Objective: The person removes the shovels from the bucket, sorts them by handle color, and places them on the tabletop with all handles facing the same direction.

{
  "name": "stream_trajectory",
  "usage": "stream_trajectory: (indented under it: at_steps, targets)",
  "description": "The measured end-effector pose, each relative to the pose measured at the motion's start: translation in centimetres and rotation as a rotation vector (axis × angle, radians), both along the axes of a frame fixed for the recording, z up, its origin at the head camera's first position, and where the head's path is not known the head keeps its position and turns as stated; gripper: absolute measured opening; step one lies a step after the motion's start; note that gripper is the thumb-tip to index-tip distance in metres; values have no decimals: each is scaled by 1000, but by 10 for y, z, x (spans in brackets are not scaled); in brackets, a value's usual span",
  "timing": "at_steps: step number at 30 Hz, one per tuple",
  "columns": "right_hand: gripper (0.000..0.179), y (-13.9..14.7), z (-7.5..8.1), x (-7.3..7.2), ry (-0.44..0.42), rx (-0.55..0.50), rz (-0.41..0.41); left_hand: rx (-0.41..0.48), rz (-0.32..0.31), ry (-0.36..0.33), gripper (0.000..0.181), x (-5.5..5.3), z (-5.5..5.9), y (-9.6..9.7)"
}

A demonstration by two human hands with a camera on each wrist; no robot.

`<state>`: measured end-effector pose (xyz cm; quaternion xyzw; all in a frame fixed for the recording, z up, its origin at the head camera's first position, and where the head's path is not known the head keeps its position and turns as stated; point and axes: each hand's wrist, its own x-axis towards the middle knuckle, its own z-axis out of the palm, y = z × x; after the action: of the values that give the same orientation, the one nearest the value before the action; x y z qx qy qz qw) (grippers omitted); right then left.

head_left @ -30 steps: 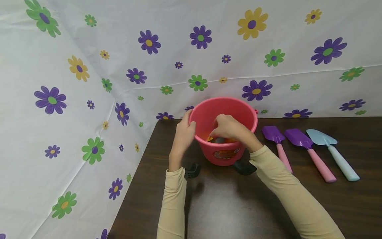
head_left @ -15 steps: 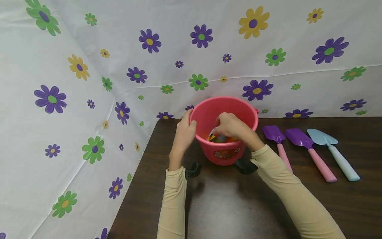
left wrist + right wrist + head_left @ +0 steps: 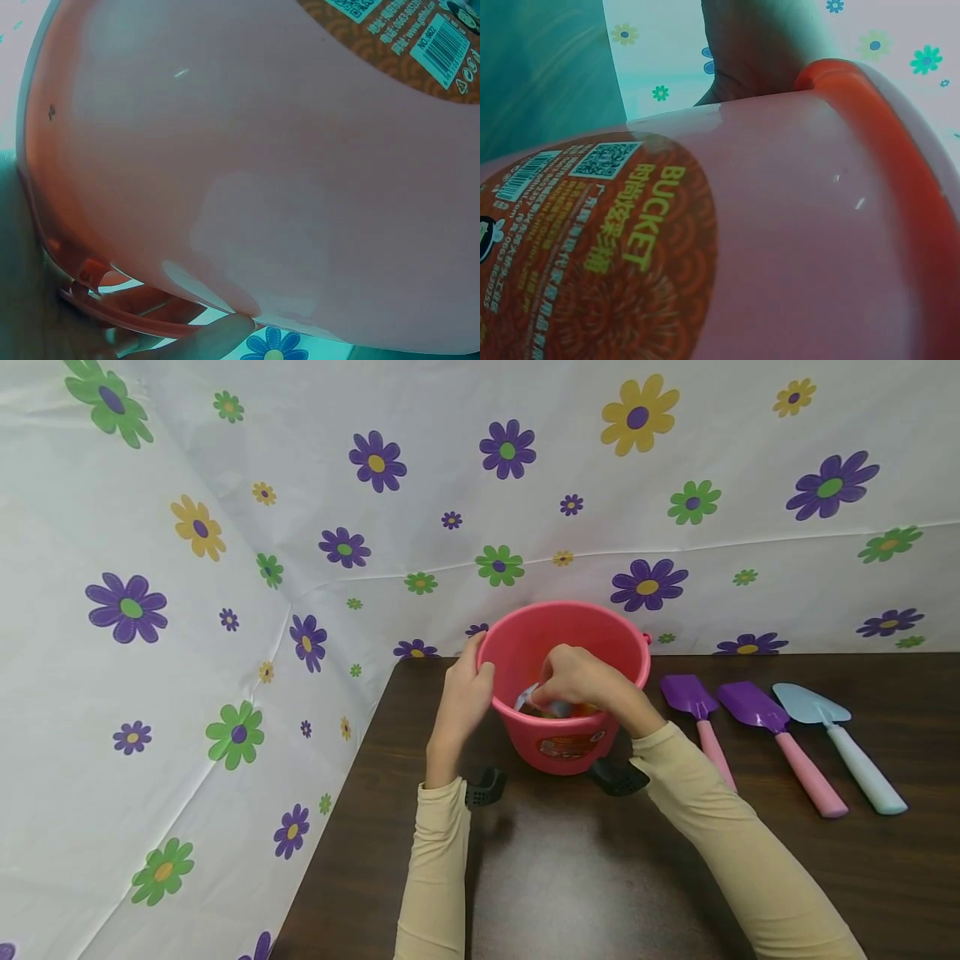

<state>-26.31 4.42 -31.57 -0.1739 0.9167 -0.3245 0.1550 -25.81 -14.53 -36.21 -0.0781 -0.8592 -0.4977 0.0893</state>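
Note:
A pink bucket (image 3: 523,745) with an orange label (image 3: 573,747) stands upright at the back of the table. At its left rim, my left hand (image 3: 462,697) grips the edge, thumb on the near side. In the left wrist view, fingers (image 3: 214,335) curl near the handle joint beside the bucket wall (image 3: 247,165). My right hand (image 3: 581,681) reaches down inside, fingers bent, pinching a pale bluish-white piece (image 3: 525,696) whose kind is unclear. Several colourful things lie beneath it, mostly hidden by the hand and rim. The right wrist view is mostly bucket wall (image 3: 802,217).
Right of the bucket lie two purple-bladed shovels (image 3: 688,695) with pink handles and a light blue trowel (image 3: 812,703). A white flowered sheet (image 3: 420,493) hangs behind and to the left of the dark wooden table (image 3: 360,852).
Inside the bucket, the pale piece has come into view at my right fingertips, where a yellow-orange one showed before. My left hand stays on the rim.

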Motion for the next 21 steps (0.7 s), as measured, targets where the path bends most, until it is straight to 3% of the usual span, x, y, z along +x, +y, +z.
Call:
stream_trajectory:
  at_steps: [7, 21]
  targets:
    - [16, 3, 1, 0, -22, -34, 13, 4, 2, -2, 56, 0, 0, 1]
    - [16, 6, -1, 1, 1, -154, -101, 5, -1, -5, 55, 0, -1, 0]
